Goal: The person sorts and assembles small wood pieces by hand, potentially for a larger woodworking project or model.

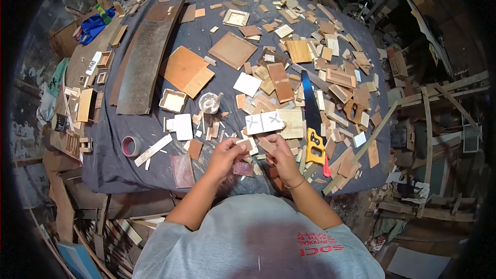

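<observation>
My left hand (226,156) is closed on a small light wood piece (245,145) near the cloth's front edge. Close to its right, my right hand (283,161) pinches a small brown wood piece (266,144). Just beyond both hands lies a white board with dark X marks (264,122). A dark reddish block (243,169) shows below and between the hands. Behind them stands a white cup (209,103) with a stick in it. To the right rests a handsaw with a yellow handle (315,146).
Many wood offcuts (341,77) cover the right side of the dark cloth (155,168). Long curved boards (142,57) lie at the left, with a tape roll (130,146) nearer the front. Square panels (232,50) lie toward the middle.
</observation>
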### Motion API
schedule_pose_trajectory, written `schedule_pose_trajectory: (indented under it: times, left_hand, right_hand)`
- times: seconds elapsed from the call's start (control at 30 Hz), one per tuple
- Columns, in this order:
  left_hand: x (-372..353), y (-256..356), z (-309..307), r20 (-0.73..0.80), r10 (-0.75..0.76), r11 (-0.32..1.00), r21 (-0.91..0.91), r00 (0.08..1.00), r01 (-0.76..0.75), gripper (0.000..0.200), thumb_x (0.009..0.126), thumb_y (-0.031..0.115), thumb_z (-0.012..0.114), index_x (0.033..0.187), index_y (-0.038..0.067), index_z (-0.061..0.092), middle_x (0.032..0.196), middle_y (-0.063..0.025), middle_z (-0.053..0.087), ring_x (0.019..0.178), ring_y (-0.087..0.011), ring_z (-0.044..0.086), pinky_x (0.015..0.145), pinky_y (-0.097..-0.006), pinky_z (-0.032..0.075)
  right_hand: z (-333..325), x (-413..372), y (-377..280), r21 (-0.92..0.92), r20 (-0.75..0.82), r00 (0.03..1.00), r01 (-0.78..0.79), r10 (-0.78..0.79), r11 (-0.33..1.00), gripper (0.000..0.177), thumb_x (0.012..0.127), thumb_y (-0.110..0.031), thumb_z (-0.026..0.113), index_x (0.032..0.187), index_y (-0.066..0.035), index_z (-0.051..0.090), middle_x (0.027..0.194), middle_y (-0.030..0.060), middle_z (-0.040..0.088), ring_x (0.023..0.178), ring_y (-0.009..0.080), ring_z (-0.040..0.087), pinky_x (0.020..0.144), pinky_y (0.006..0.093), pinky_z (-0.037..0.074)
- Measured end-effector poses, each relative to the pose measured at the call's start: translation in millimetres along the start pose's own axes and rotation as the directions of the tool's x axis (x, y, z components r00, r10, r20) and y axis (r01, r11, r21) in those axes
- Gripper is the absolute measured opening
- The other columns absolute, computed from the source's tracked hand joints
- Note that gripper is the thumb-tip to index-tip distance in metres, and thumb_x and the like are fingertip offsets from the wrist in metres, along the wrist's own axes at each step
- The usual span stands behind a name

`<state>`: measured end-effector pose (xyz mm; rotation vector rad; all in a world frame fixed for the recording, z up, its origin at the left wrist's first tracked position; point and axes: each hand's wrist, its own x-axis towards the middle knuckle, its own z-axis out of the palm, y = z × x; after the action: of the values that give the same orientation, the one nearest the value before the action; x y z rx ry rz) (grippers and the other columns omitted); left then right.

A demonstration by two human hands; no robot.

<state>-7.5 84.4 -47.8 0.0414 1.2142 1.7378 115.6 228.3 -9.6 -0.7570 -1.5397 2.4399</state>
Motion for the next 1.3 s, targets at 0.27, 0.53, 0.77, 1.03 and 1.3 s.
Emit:
schedule_pose_trajectory:
  times: [0.27,0.53,0.77,1.03,1.3]
  left_hand:
    - [0,9,3,0.083,0.027,1.0,0.012,0.996,-0.028,0.018,0.087,0.01,0.064,0.099,-0.001,0.059,0.086,-0.0092,0.067,0.074,-0.0135,0.065,0.067,-0.0254,0.054]
    - [-5,-5,4,0.061,0.01,0.999,-0.041,0.998,-0.007,0.017,0.085,0.007,0.065,0.097,0.001,0.055,0.084,-0.0088,0.065,0.072,-0.0137,0.064,0.064,-0.0248,0.053]
    - [-34,-6,10,0.043,0.006,0.996,-0.091,0.999,-0.002,0.014,0.085,0.004,0.063,0.094,0.001,0.052,0.08,-0.0088,0.063,0.064,-0.0122,0.061,0.057,-0.0229,0.051]
    - [-52,-15,0,0.029,0.138,0.99,0.009,0.99,-0.139,0.017,0.084,0.002,0.063,0.097,0.0,0.053,0.086,-0.0101,0.065,0.071,-0.013,0.064,0.062,-0.0257,0.053]
    - [-61,-10,3,0.015,0.137,0.991,-0.001,0.99,-0.137,0.016,0.085,0.003,0.062,0.098,0.001,0.054,0.087,-0.009,0.065,0.072,-0.0125,0.064,0.064,-0.0256,0.054]
  right_hand:
    - [8,7,0,-0.148,-0.016,0.998,0.059,-0.062,0.987,0.011,0.088,-0.002,0.052,0.098,-0.003,0.047,0.088,0.0043,0.058,0.076,0.0086,0.056,0.07,0.0224,0.046]
    - [1,-7,12,-0.201,-0.07,0.997,0.015,-0.03,0.98,0.009,0.087,-0.006,0.059,0.092,-0.003,0.052,0.078,0.0019,0.059,0.069,0.0077,0.055,0.065,0.0219,0.046]
    - [8,-23,23,-0.136,-0.059,0.997,-0.051,0.044,0.989,0.009,0.089,-0.01,0.059,0.089,-0.005,0.053,0.071,-0.0001,0.056,0.059,0.0053,0.051,0.054,0.0199,0.042]
    - [25,-35,21,-0.15,0.012,0.993,-0.117,0.12,0.982,0.011,0.09,-0.013,0.057,0.088,-0.006,0.05,0.071,0.0024,0.059,0.062,0.0091,0.059,0.053,0.0207,0.044]
    - [21,-33,29,-0.12,-0.012,0.998,0.066,-0.068,0.991,0.01,0.092,-0.015,0.055,0.092,-0.006,0.051,0.073,0.0003,0.055,0.062,0.0063,0.05,0.055,0.0214,0.042]
